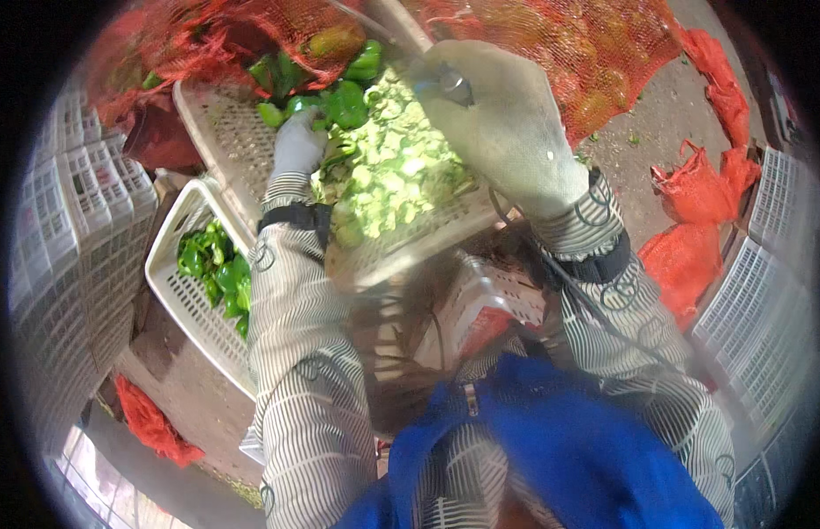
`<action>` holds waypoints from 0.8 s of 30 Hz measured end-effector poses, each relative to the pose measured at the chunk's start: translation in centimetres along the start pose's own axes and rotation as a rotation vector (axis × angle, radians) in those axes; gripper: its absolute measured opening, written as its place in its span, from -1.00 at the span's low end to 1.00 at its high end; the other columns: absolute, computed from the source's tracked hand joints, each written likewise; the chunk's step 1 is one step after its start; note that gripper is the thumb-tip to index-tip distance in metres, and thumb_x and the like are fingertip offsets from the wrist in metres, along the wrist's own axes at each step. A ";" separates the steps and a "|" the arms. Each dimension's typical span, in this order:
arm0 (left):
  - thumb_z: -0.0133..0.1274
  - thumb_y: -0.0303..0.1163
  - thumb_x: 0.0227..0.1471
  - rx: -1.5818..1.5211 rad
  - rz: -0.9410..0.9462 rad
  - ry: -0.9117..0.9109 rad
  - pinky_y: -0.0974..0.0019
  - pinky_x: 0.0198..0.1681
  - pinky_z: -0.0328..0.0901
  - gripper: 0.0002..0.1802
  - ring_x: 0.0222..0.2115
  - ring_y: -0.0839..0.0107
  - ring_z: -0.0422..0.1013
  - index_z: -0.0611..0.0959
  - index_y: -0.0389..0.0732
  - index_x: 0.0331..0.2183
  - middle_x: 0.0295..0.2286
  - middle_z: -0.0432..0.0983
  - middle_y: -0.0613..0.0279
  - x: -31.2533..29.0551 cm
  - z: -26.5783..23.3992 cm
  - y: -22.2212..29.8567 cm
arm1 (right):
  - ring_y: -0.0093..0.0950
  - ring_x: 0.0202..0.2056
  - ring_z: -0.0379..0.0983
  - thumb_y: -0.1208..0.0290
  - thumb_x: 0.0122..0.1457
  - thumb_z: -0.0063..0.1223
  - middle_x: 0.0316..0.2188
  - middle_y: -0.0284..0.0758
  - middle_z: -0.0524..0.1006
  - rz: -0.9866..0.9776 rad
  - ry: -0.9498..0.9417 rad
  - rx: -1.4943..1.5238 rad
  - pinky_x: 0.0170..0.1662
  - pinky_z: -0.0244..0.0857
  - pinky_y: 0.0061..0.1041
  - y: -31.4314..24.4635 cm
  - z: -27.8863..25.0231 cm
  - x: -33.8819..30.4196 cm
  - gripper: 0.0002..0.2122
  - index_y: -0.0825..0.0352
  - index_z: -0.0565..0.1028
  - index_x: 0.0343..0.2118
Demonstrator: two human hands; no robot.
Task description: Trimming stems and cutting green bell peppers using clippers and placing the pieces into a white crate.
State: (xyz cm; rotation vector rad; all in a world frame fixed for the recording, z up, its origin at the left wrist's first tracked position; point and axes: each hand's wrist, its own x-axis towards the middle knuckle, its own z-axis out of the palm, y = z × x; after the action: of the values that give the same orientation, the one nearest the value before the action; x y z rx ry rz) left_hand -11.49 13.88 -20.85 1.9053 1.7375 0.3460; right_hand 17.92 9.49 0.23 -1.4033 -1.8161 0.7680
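Observation:
My left hand point(299, 148), in a pale glove, has its fingers curled at a green bell pepper point(304, 105) on the slatted plastic crate top point(224, 132). More green peppers point(346, 104) lie just beyond it. Beside them spreads a heap of pale green pepper cores and scraps point(392, 167). My right hand point(498, 123), gloved and large in view, is closed above the heap's right side. A small shiny metal piece point(456, 86) shows at its fingers; the rest of what it grips is hidden.
A white basket point(185, 300) of green peppers stands lower left. Red mesh sacks point(595, 53) filled with produce lie across the far side. Stacked white crates point(92, 203) rise at the left, with more crates point(754, 309) at the right. A dark cord point(595, 309) runs along my right forearm.

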 end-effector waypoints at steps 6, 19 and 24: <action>0.09 -0.38 -0.22 0.333 -0.101 -0.194 0.09 0.00 0.28 -0.51 -0.05 0.07 0.38 0.53 -0.08 -0.11 -0.18 0.49 -0.06 -1.1 10.7 -0.6 | -0.23 -0.38 0.51 0.44 -0.01 0.10 -0.36 -0.17 0.53 0.011 0.002 -0.123 -0.28 0.37 -0.34 1.7 -2.3 0.2 -0.80 0.33 0.54 -0.29; 0.02 -0.65 -0.07 -0.204 0.349 0.166 0.26 0.06 0.25 -0.31 0.03 0.24 0.32 0.29 -0.22 0.16 0.04 0.33 0.02 -10.3 -13.3 25.1 | -0.25 -0.42 0.50 0.20 0.04 0.10 -0.51 -0.17 0.53 0.225 -0.235 0.593 -0.29 0.36 -0.32 -2.8 -1.5 -0.8 -0.69 0.39 0.50 -0.33; -0.08 -0.54 0.07 -1.079 0.230 0.748 0.18 0.13 0.18 -0.37 0.07 0.21 0.24 0.16 -0.33 0.18 0.10 0.21 -0.02 -15.4 -12.6 28.8 | -0.44 -0.43 0.49 0.23 -0.04 0.15 -0.45 -0.17 0.54 0.305 -0.472 0.786 -0.33 0.36 -0.47 -4.6 -2.9 -1.0 -0.57 0.45 0.49 -0.16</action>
State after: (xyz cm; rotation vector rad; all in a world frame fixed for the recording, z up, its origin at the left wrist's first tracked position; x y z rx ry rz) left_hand 3.94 0.70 7.59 1.1680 1.2027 1.8243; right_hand 17.95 7.58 5.41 -1.0083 -1.3440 1.8526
